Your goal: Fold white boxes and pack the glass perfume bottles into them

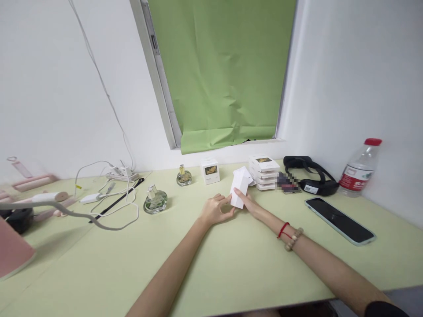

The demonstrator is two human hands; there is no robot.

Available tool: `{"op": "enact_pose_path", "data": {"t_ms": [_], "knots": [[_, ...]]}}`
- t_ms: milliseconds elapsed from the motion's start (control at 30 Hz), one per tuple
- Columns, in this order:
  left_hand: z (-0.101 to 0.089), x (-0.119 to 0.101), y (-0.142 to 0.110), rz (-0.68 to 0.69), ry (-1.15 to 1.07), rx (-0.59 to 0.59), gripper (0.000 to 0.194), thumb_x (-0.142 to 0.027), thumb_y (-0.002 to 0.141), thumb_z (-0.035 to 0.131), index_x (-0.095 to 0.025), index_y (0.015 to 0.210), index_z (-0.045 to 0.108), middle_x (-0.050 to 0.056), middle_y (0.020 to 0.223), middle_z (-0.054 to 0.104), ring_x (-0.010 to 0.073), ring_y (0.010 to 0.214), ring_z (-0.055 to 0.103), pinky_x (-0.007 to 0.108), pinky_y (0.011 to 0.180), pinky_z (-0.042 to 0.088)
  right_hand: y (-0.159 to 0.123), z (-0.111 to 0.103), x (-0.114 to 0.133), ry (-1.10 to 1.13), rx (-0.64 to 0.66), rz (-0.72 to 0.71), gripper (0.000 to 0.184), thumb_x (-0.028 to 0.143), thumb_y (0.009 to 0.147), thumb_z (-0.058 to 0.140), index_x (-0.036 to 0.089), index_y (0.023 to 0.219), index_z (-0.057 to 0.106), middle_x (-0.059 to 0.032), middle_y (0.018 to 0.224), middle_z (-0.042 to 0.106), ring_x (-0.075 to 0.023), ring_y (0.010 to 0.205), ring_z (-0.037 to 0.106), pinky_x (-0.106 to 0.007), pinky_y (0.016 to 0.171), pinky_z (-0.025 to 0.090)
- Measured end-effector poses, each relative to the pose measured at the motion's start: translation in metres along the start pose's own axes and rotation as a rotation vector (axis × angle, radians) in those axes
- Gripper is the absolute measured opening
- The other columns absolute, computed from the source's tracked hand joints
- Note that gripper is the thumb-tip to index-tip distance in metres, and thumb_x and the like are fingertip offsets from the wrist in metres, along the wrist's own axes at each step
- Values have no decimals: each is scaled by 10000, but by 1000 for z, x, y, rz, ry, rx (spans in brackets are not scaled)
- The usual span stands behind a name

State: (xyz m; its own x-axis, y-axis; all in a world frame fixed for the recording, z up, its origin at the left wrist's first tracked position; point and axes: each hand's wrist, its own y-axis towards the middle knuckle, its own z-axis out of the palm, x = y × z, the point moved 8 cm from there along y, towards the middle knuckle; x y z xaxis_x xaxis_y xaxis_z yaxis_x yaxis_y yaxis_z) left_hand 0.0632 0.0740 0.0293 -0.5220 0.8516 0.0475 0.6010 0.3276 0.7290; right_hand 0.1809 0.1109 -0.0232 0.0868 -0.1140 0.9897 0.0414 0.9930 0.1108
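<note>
Box in hand now, white and slim, tilted, around the middle of the desk! Held by the right hand, thumb across the front. Over to the left hand: curled, fingertips right at the box's left edge, impossible to tell whether gripping. Just behind, flat white pieces; next to those, stacked boxes. Farther left, two perfume bottles.

The box hides some fingers of the right hand; the left edge cuts off a pink object; pixelation blurs an item beside the stack.
</note>
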Motion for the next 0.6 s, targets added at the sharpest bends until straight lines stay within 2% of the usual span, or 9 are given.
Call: {"op": "enact_pose_path", "data": {"t_ms": [67, 133, 233, 333, 433, 500, 600], "knots": [[8, 6, 0, -55, 24, 107, 292, -322, 723, 589, -167, 968, 623, 8, 724, 574, 131, 693, 502, 235, 526, 409, -2, -2, 5, -75, -29, -98, 753, 506, 566, 698, 143, 1166, 424, -84, 1003, 580, -195, 847, 563, -312, 740, 455], [18, 11, -2, -111, 47, 247, 267, -298, 716, 616, -163, 946, 617, 15, 811, 588, 146, 775, 516, 248, 577, 423, -7, 1, 14, -244, -15, -244, 873, 445, 535, 739, 201, 1267, 332, -52, 1021, 564, -167, 780, 559, -297, 690, 454], [26, 17, -4, -178, 75, 371, 302, -261, 765, 583, -179, 1055, 583, 14, 861, 591, 156, 845, 518, 256, 629, 430, -14, 0, 25, -417, -65, -375, 896, 452, 549, 728, 211, 1294, 291, -53, 1038, 552, -147, 730, 549, -283, 642, 449], [25, 22, -4, -232, 102, 362, 355, -228, 836, 482, -208, 1188, 521, 12, 864, 590, 147, 853, 524, 251, 635, 435, -17, -10, 33, -326, -148, -395, 697, 439, 560, 717, 158, 1141, 456, -50, 894, 589, -171, 715, 547, -299, 636, 440], [25, 26, -5, -265, 102, 329, 332, -220, 849, 441, -196, 1165, 542, 27, 925, 581, 145, 886, 534, 250, 665, 454, -17, -23, 36, -160, -206, -381, 444, 432, 587, 684, 132, 887, 553, -81, 840, 605, -219, 787, 563, -343, 726, 437], [26, 27, -5, -259, 85, 304, 314, -218, 845, 433, -184, 1131, 559, 37, 968, 570, 144, 906, 538, 246, 684, 465, -15, -32, 37, -80, -243, -364, 445, 454, 590, 662, 128, 873, 556, -107, 922, 605, -239, 870, 563, -361, 805, 427], [24, 26, -4, -229, 55, 256, 295, -217, 851, 405, -168, 1090, 570, 53, 1004, 555, 140, 909, 543, 240, 694, 470, -10, -48, 40, 108, -290, -340, 580, 522, 611, 586, 124, 1027, 515, -118, 1117, 551, -239, 1051, 513, -344, 925, 390]]}}
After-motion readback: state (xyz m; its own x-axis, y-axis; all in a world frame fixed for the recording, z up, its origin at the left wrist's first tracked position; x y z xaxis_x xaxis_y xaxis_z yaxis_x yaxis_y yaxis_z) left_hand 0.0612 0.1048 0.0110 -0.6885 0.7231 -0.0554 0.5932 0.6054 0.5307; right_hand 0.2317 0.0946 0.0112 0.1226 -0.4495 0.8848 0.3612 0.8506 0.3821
